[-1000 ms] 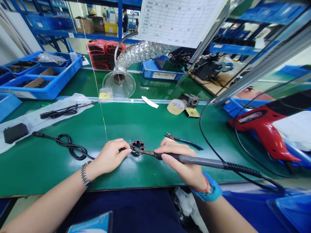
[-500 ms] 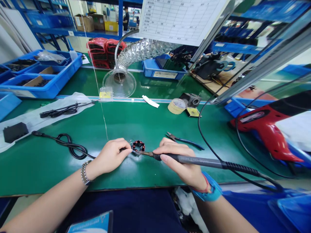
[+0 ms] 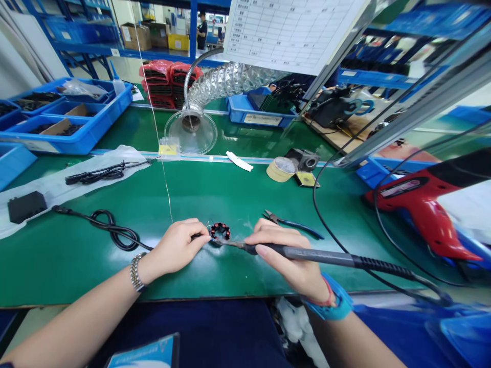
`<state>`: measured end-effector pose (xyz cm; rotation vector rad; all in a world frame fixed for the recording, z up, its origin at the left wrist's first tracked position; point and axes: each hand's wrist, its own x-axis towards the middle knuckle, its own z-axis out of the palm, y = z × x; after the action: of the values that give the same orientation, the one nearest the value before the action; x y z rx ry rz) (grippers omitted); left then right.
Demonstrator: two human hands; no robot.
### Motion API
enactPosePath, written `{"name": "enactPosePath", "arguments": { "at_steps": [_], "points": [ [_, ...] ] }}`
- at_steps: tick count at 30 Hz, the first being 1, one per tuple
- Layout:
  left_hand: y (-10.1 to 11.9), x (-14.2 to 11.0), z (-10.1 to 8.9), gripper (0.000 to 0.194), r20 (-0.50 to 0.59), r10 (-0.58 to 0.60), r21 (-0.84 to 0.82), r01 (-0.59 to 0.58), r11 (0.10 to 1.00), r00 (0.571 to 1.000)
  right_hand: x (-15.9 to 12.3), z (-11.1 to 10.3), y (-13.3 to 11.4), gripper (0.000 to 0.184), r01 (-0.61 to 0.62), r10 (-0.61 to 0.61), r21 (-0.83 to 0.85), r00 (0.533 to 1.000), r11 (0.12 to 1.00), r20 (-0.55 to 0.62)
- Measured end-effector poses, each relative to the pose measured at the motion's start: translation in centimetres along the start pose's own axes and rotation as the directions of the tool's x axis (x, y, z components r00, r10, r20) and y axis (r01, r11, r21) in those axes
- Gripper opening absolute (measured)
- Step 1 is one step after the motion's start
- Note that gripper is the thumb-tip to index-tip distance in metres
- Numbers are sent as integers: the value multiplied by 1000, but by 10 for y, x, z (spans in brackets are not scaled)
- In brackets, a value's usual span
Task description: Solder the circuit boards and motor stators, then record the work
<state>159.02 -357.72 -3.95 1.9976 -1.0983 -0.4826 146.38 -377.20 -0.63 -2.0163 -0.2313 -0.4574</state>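
Green flat work table (image 3: pixel 95 276): smooth, glossy, plastic-looking top with bright reflections
Grey-and-black pen-shaped soldering iron (image 3: pixel 330 257): matt plastic-looking handle, ribbed rubbery rear sleeve, dull brownish metal shaft
Small black-and-copper ring-shaped coil (image 3: pixel 215 226): copper-coloured metal windings; finish too small to tell
Black round looped cable (image 3: pixel 126 234): smooth, slightly shiny plastic sheath
Blue-handled slim metal pliers (image 3: pixel 301 226): bare grey metal head, smooth coated grips
Silver corrugated foil duct (image 3: pixel 238 82): crinkled, shiny
Clear round plastic-looking hood (image 3: pixel 205 135): glossy, see-through
Red pistol-shaped plastic heat gun (image 3: pixel 429 217): smooth, glossy
Blue compartmented plastic tray (image 3: pixel 94 128): smooth, soft sheen
White printed paper sheet (image 3: pixel 287 38): flat, smooth
Silver-and-gold metal watch bracelet (image 3: pixel 135 273): polished links
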Motion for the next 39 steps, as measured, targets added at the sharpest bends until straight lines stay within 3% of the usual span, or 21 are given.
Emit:
{"name": "enactPosePath", "arguments": {
  "at_steps": [23,31,34,39],
  "points": [
    [2,0,-1,19,17,-27,-8,27,1000,999,-3,-9,0,21,7,-3,53,997,999,-81],
    [2,1,-1,20,13,-35,-12,36,999,999,-12,-22,11,15,-46,54,44,977,998,-206],
    [2,0,-1,20,14,-37,-9,37,999,999,-18,-35,28,14,-136,125,-10,934,991,-333],
    [-2,-1,0,21,19,-32,-23,32,999,999,-12,-74,77,21,-271,104,-196,794,942,-599]
  ]
}}
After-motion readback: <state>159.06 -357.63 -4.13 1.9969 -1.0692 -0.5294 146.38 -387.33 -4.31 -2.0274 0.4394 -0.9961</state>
